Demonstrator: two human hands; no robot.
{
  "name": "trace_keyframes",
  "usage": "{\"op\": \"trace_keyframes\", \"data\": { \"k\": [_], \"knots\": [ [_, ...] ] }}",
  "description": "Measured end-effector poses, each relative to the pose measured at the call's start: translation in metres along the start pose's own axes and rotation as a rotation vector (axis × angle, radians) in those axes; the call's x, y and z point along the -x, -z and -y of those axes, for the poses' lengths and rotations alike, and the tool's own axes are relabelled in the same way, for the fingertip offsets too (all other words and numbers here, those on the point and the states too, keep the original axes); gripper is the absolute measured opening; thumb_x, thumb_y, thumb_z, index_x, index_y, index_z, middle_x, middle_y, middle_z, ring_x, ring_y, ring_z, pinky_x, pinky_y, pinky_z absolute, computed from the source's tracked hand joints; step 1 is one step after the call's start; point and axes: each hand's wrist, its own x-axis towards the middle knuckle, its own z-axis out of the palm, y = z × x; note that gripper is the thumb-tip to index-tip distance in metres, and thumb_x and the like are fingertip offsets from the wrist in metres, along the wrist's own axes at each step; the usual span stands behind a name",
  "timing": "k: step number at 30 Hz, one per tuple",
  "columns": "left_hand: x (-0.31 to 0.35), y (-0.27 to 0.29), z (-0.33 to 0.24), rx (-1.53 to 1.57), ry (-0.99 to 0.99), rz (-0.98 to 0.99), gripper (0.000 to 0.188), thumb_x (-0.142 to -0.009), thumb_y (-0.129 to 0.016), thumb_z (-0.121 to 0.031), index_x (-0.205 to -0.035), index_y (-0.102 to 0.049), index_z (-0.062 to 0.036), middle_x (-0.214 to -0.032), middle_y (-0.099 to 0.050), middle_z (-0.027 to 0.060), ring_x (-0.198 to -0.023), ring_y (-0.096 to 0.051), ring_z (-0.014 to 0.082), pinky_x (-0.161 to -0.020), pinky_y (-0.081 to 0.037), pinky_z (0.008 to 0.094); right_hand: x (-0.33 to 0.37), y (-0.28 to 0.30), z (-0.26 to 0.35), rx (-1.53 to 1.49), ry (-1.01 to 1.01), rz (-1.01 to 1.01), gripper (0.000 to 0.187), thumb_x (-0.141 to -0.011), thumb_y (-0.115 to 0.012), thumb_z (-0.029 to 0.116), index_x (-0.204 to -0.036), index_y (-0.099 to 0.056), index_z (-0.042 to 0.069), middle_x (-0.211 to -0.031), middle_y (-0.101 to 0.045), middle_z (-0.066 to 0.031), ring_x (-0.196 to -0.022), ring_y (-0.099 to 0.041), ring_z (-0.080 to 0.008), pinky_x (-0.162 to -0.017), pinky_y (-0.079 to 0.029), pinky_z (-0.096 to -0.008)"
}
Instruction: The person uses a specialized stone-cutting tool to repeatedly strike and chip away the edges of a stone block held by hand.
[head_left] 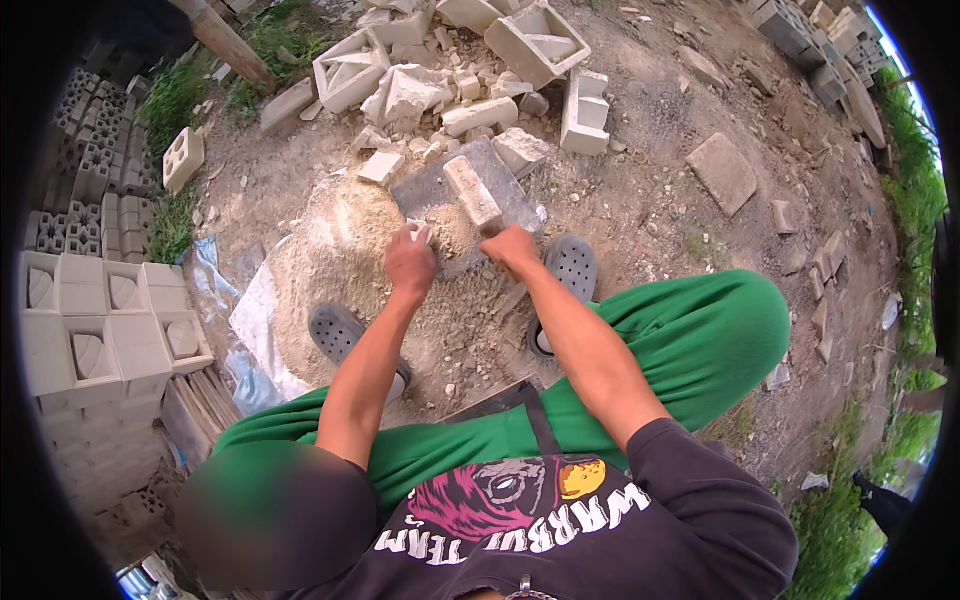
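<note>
- We see the left hand [411, 262] with its fingers curled and clamped on a small pale chunk [421, 233], held over the near left edge of a flat grey slab [415, 190].
- Our right hand [514, 250] is at the near end of a long pale block [472, 192]; its fingers are bent, but we cannot tell whether they clamp the block or something hidden beneath it.
- That block lies slanted over the slab, beside loose tan crumbs [452, 228].
- Left of the slab we have a heap of sandy powder [325, 235], with a white sheet [262, 325] at its edge.
- Grey clogs [572, 268] are on our feet, either side of the hands.
- Beyond the slab we see broken blocks [408, 95] piled up.
</note>
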Motion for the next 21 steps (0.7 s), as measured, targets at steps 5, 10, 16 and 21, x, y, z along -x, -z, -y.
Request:
{"op": "trace_keyframes", "data": {
  "k": [5, 10, 16, 21],
  "knots": [
    [-0.006, -0.009, -0.011, -0.064, -0.175, 0.314, 0.019, -0.087, -0.062, -0.016, -0.104, -0.067, -0.0097, -0.091, -0.067, 0.0137, -0.088, -0.068, 0.0339, -0.073, -0.055, 0.0486, -0.008, -0.025, -0.018, -0.175, 0.075, -0.115, 0.042, -0.067, -0.074, 0.032, -0.091, -0.073, -0.004, -0.087, -0.073, -0.0196, -0.082, -0.073, -0.0297, -0.075, -0.058, -0.0389],
    [-0.009, -0.030, 0.003, -0.044, -0.142, 0.426, 0.017, -0.089, -0.058, -0.012, -0.104, -0.066, -0.0086, -0.089, -0.066, 0.0163, -0.084, -0.070, 0.0348, -0.067, -0.056, 0.0476, -0.008, -0.037, -0.015, -0.125, 0.144, -0.261, 0.043, -0.067, -0.076, 0.033, -0.087, -0.073, -0.005, -0.075, -0.073, -0.0185, -0.067, -0.073, -0.0263, -0.065, -0.058, -0.0376],
    [-0.053, -0.014, -0.013, -0.068, -0.176, 0.420, 0.028, -0.088, -0.067, -0.020, -0.115, -0.068, -0.0119, -0.093, -0.067, 0.0108, -0.083, -0.070, 0.0307, -0.067, -0.056, 0.0436, -0.030, -0.037, -0.038, -0.178, 0.122, -0.245, 0.045, -0.067, -0.076, 0.035, -0.086, -0.074, -0.005, -0.073, -0.072, -0.0186, -0.068, -0.073, -0.0282, -0.066, -0.058, -0.0379],
    [-0.043, 0.002, 0.032, -0.040, -0.116, 0.225, 0.037, -0.087, -0.070, -0.024, -0.121, -0.066, -0.0122, -0.103, -0.066, 0.0080, -0.098, -0.066, 0.0269, -0.077, -0.056, 0.0417, -0.001, -0.020, 0.010, -0.043, 0.063, -0.051, 0.052, -0.066, -0.074, 0.037, -0.101, -0.073, -0.002, -0.106, -0.072, -0.0253, -0.103, -0.069, -0.0396, -0.089, -0.055, -0.0439]
  ]
}}
